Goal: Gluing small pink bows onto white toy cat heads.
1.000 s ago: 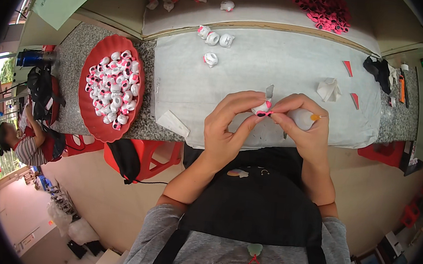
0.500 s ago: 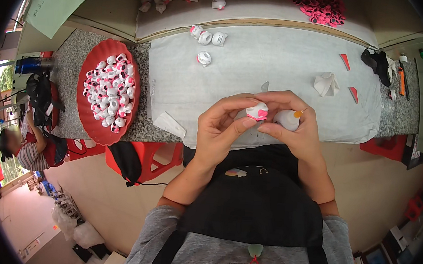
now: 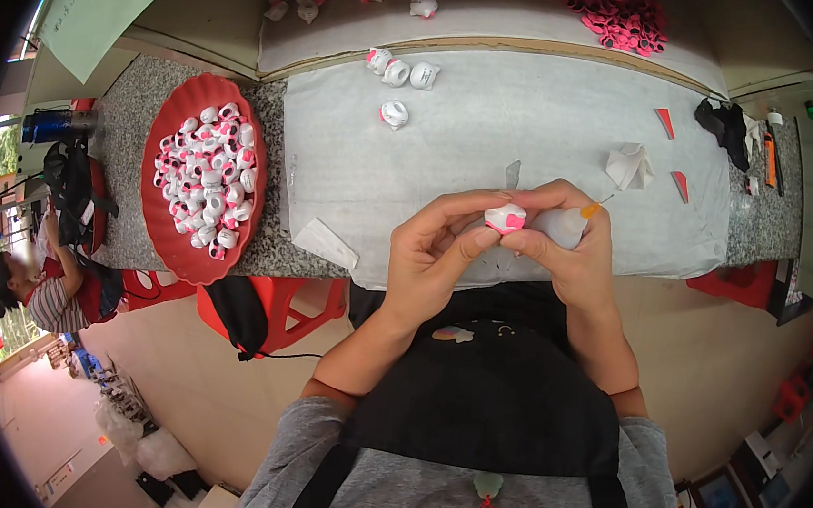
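Between my hands, over the near edge of the white-covered table, is a small white and pink figure piece point(image 3: 505, 219). My left hand point(image 3: 438, 247) grips it with thumb and fingers. The fingertips of my right hand point(image 3: 573, 258) touch its right side. That same right hand holds a small translucent squeeze bottle point(image 3: 562, 227) in its palm, with an orange cap and thin needle tip pointing up and right. Several similar white pieces point(image 3: 394, 113) rest on the cover beyond my left hand. The underside of the held piece is hidden.
A red scalloped tray point(image 3: 151, 186) heaped with similar pieces stands at left. Crumpled tissue point(image 3: 629, 166), red scraps point(image 3: 680, 186) and a black cloth point(image 3: 722, 126) lie at right. A pink pile point(image 3: 625, 23) sits on the back shelf. Another person point(image 3: 59, 298) sits far left.
Both hands have shifted slightly right. The held piece has turned, showing its pink part nearer the middle, and my right fingertips now touch it. The bottle's tip has swung right.
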A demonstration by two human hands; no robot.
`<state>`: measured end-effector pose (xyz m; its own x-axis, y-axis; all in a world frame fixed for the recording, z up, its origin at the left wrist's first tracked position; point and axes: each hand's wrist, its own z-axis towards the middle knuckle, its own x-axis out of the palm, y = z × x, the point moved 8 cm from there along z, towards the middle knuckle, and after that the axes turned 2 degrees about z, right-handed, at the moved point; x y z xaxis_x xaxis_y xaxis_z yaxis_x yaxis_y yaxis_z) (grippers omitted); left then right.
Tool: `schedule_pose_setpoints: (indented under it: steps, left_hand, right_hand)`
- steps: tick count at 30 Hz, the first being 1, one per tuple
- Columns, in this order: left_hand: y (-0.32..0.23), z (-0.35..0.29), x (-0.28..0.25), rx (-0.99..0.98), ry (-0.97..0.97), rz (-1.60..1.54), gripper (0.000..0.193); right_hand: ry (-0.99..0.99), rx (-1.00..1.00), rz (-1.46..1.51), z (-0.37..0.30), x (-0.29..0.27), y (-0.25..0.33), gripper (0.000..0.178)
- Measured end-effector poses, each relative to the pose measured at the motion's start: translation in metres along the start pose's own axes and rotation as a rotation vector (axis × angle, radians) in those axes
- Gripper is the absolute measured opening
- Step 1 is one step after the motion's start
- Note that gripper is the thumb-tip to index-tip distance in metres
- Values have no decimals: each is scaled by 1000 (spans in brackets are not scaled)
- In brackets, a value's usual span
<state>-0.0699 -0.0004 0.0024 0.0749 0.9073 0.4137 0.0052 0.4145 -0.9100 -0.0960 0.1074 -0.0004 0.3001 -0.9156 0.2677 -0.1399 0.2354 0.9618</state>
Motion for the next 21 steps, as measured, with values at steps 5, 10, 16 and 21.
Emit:
schedule_pose_setpoints:
  steps: [5,10,16,21]
  left_hand:
    - [1,-3,-4,10,-47,16,24]
    - [2,-6,-3,50,-71,79,25]
    - [6,-3,-2,30,-93,61,24]
    - [2,-4,-4,53,-84,98,25]
  right_hand:
    - [-8,40,37,-1,5,1,26]
    - [-4,5,16,-1,2,1,26]
    - [-16,29,31,-2,-1,-1,26]
    - [-7,14,51,1,1,-4,24]
